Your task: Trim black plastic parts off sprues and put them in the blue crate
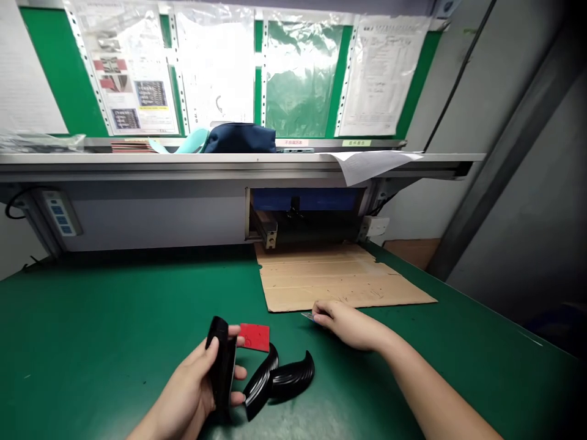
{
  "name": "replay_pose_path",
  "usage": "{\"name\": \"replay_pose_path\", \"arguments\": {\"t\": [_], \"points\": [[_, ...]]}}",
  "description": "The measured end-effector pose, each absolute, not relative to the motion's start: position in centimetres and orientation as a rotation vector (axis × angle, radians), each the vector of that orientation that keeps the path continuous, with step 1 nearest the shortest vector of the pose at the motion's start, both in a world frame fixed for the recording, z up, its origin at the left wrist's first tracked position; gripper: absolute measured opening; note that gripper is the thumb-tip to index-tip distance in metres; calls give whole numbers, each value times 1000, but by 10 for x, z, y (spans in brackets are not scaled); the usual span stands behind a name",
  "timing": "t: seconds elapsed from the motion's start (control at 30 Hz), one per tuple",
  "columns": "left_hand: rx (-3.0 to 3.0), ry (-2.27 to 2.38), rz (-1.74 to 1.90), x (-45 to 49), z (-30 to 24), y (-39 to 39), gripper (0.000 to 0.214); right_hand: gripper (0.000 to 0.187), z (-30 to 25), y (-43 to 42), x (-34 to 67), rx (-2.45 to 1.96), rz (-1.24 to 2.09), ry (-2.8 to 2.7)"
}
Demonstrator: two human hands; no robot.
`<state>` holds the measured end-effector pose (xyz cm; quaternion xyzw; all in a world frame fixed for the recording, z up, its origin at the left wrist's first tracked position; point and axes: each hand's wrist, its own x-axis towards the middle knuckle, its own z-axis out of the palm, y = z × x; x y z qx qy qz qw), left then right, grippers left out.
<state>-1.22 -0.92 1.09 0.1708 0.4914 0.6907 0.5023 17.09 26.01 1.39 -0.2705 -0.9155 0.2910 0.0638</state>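
My left hand [197, 379] is wrapped round a glossy black curved plastic part [222, 366], held upright with its upper end above the fingers. Close to its right, two black ribbed, curved plastic parts [292, 377] lie on the green tabletop, one leaning against the other. A small red rectangular piece [255, 337] lies flat just behind them. Further right, my right hand [337, 321] is closed in a pinch on a small thin blade-like piece [307, 316]. The fingers hide most of that piece, so its kind is unclear.
A flat cardboard sheet [321, 278] lies beyond my right hand, before an opening with a dark conveyor belt [316, 226]. Above runs a shelf [183, 160] bearing a dark blue pouch [241, 138] and a drooping paper sheet [367, 166]. A power strip [62, 212] is mounted at left.
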Motion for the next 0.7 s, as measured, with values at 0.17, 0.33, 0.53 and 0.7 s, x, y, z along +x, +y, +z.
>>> {"name": "replay_pose_path", "arguments": {"t": [0.17,0.33,0.53,0.7], "points": [[797,1422,1427,-20,8,-15,41,26,21,203,142,-540,978,-2637],[957,1516,1255,-15,25,-17,47,17,28,149,135,-132,946,-2643],[978,1528,1135,-11,27,-18,45,35,17,150,133,91,464,-2686],[970,1483,1082,-12,25,-18,47,51,14,151,130,-12,301,-2735]]}}
